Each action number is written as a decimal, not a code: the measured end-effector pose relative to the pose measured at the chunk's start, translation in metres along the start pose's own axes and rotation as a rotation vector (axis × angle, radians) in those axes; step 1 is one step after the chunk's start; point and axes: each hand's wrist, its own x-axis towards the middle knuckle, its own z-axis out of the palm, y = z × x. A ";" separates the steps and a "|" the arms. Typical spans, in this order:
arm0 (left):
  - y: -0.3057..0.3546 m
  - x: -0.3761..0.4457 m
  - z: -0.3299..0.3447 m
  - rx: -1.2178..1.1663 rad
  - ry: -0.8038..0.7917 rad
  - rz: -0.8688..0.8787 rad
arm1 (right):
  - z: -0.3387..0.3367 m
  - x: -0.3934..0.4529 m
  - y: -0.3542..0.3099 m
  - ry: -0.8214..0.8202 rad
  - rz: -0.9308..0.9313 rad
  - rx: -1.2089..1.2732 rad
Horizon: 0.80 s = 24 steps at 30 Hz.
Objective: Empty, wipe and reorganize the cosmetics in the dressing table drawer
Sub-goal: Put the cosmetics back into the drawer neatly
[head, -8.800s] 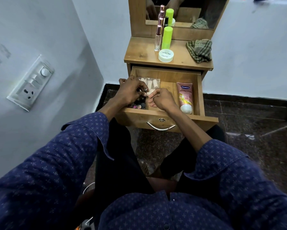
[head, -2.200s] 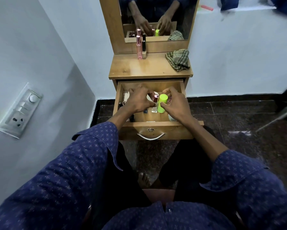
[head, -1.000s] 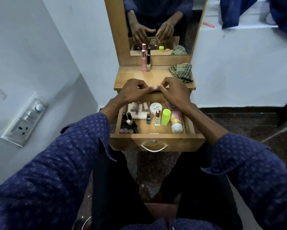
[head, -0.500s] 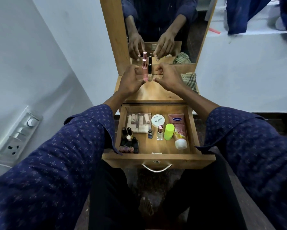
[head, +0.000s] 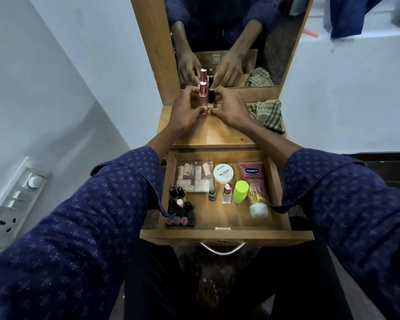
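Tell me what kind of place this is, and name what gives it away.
Most likely a bedroom or dressing corner in a home. A small wooden dressing table with a mirror stands against a painted wall, and its open drawer holds cosmetics such as a nail polish remover tub and a lotion tube.

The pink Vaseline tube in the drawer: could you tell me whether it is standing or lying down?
Lying down. The Vaseline tube lies flat on the drawer floor, white cap toward the front.

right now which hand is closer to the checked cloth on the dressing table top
Right. The right hand is just left of the checked cloth, a small gap apart, curled by the black tube. The left hand is farther left, beyond the pink bottle.
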 end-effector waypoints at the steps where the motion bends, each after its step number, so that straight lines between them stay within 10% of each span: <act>1: -0.001 0.001 0.001 0.000 0.009 -0.002 | 0.001 0.001 0.000 0.001 -0.001 0.006; 24: 0.048 -0.123 -0.005 0.006 -0.040 0.086 | -0.030 -0.130 -0.006 0.066 -0.078 0.088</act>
